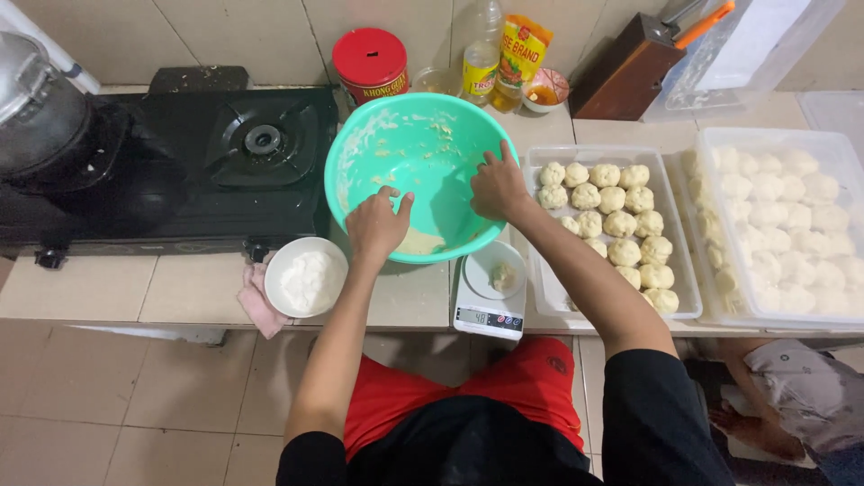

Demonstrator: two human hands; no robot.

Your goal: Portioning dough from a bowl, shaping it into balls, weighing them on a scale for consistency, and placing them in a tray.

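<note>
From the head camera, looking straight down, both hands work inside a large round turquoise plastic bowl (418, 153) that sits on the tiled counter between a black gas stove (225, 153) and a clear rectangular plastic tray (540, 270). The left hand (376, 223) reaches over the near rim with fingers loosely spread, resting on a pale lump of leftover dough (418, 241) at the bottom; it seems to press rather than grip. The right hand (497, 187) lies against the bowl's right inner wall, fingers curled narrow, apparently scraping; whether it pinches any dough I cannot tell. The bowl's walls carry smears and crumbs of dough, so it is nearly emptied.

Just below the bowl stands a small white digital kitchen scale (490, 310) with a small piece of dough on its round pan, placed close for portioning. The clear tray holds rows of round dough balls (621, 225); a second, larger clear tray (837, 148) to the right is packed with more. A small white bowl of flour (306, 277) sits near the left hand, on a pink cloth (256, 301).
</note>
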